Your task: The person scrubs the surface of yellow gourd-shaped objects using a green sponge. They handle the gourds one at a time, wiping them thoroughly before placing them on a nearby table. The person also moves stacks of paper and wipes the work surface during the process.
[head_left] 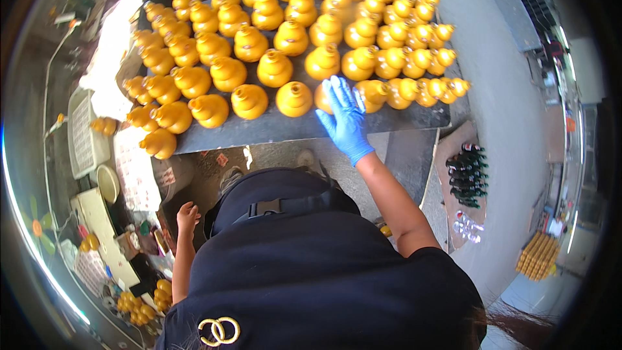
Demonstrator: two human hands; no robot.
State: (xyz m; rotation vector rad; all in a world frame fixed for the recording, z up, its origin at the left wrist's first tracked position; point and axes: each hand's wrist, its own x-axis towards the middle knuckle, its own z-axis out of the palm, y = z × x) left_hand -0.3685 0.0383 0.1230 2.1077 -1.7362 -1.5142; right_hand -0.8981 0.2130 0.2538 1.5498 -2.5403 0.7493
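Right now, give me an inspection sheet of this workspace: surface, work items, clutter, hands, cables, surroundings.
Surface: dark flat board, mostly covered, bare strip along its near edge.
Work items: rows of yellow gourd-shaped bottles standing upright on the board.
Clutter: more yellow bottles heaped low on the left; white tray and a round cup left of the board.
Hands: right hand in a blue glove, fingers spread over front-row bottles, open. Left hand bare, hanging low, loosely curled, holding nothing visible.
Cables: thin white cord down the left edge.
Surroundings: grey floor; dark bottles on cardboard at right; yellow stacked pack beyond.
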